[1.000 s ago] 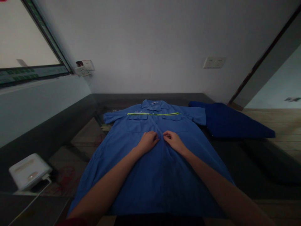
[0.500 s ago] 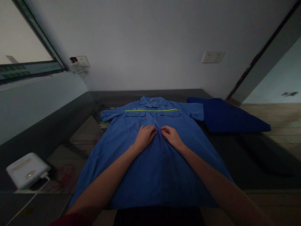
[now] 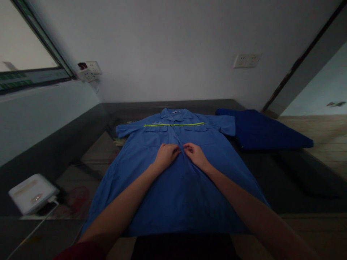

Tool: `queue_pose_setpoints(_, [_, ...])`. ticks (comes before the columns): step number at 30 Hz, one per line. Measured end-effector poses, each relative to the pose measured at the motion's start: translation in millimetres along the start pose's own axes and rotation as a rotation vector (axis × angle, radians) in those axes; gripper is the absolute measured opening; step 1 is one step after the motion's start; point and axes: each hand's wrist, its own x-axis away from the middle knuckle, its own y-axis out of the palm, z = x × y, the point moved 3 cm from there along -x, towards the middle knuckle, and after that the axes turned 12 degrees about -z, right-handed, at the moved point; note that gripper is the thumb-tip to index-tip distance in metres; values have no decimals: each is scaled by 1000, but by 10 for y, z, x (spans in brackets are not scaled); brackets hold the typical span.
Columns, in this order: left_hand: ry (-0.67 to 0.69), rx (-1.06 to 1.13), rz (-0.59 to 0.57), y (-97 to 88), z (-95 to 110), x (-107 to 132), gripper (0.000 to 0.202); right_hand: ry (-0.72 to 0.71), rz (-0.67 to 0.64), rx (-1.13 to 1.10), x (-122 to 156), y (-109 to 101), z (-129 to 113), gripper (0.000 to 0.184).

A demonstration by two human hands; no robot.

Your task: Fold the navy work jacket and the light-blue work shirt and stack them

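Note:
A blue short-sleeved work shirt [image 3: 159, 195] lies spread face up on a dark table, its collar at the far end and a yellow-green stripe across the chest. Both hands are at the front placket, about midway down. My left hand [image 3: 167, 153] is closed, pinching the shirt's front edge from the left. Just right of it, my right hand [image 3: 196, 155] pinches the facing edge, fingertips close to the left ones. Whether a button sits between the fingers is too small and dark to tell.
A folded dark blue cloth [image 3: 268, 131] lies right of the shirt, touching its sleeve. At the left stands a white box-shaped device [image 3: 34, 193] with a white cable. The dark table [image 3: 298, 180] meets a wall with sockets [image 3: 247, 60] behind.
My right hand has shifted slightly left, bringing its fingertips nearer to my left hand. Both hands keep pinching the placket. The camera view has tilted a little.

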Motion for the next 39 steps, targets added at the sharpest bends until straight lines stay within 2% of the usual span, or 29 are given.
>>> queue_pose_setpoints(10, [19,93,32,10,-37,-1,11,2,-2,-59,-7,25,-68,19])
queue_pose_setpoints(14, [6,193,56,32,-66,-2,11,20,-19,-108,-44,48,-101,18])
queue_pose_setpoints(19, [-19,297,80,36,-92,-1,12,32,-138,-181,-88,21,-99,24])
queue_pose_setpoints(25, [-28,367,68,25,-108,-14,13,-98,-59,246,-38,-90,-198,13])
queue_pose_setpoints(28, [-25,341,59,20,-114,-14,13,-136,-113,419,-27,-75,-248,10])
queue_pose_setpoints(32, [-11,297,35,18,-127,-5,13,-181,-199,584,-42,-36,-285,16])
queue_pose_setpoints(37, [0,310,60,24,-171,-10,14,-185,-271,719,-86,-6,-354,20])
queue_pose_setpoints(39, [-39,366,83,21,-197,-19,15,-170,-273,751,-103,6,-386,20])
